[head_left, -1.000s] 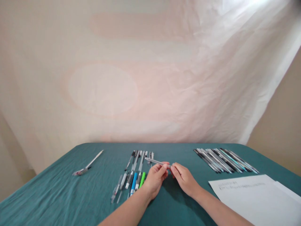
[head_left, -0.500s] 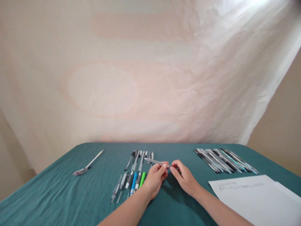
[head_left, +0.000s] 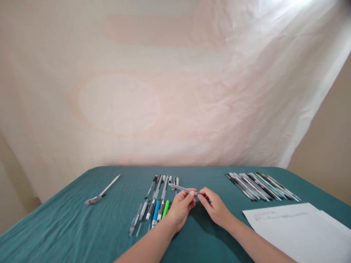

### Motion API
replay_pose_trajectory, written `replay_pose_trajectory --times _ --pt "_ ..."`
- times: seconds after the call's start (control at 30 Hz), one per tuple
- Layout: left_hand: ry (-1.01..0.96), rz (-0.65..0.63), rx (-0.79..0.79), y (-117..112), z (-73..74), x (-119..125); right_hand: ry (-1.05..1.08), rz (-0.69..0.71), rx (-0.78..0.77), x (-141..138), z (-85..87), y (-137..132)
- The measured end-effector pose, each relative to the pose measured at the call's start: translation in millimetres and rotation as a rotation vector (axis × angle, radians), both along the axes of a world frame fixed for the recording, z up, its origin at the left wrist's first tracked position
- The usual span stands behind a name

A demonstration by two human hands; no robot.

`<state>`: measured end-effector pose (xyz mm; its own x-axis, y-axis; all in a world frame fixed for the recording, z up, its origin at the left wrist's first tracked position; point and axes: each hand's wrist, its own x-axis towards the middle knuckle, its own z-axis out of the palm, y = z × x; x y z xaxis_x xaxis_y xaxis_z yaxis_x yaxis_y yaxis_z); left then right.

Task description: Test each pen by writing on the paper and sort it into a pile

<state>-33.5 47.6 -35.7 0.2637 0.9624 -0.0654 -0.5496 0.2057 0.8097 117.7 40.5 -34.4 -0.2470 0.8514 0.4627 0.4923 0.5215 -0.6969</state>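
A thin grey pen (head_left: 179, 188) is held just above the teal tablecloth (head_left: 82, 230), pointing up and to the left. My left hand (head_left: 181, 208) pinches its near end between thumb and fingers. My right hand (head_left: 215, 206) meets it from the right, fingertips pinched on the same end of the pen. Just left of my hands lies a row of several pens (head_left: 155, 204), among them a blue one and a green one.
A second row of several pens (head_left: 261, 186) lies at the back right. White sheets of paper (head_left: 298, 230) lie at the front right. A single white pen (head_left: 102, 191) rests at the back left. A wrinkled white cloth hangs behind the table.
My right hand's fingertips have shifted slightly up along the pen's end. Otherwise both hands and the pen stay where they were.
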Motion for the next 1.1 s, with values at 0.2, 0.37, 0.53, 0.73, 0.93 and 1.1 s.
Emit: replay_pose_trajectory --times 0.2,0.37,0.53,0.73,0.93,1.1 --pt "0.008 0.001 0.017 0.1 -1.1 0.9 0.032 0.017 -0.055 1.8 -0.3 1.0" --pt "0.011 0.003 0.018 0.3 -0.4 0.0 0.055 0.007 -0.052 1.6 -0.5 -0.4" --pt "0.021 -0.007 0.021 -0.6 -0.1 0.7 -0.016 0.023 -0.010 1.5 -1.1 1.6" --pt "0.025 -0.004 0.029 0.1 -0.3 0.8 0.010 0.009 -0.063 2.3 -1.2 -0.5" --pt "0.042 -0.018 0.047 0.5 -1.8 1.0 -0.062 0.038 -0.082 2.7 -3.0 0.8" --pt "0.048 -0.014 0.049 0.0 -1.5 2.1 -0.010 0.052 -0.116 3.5 -4.1 1.6"
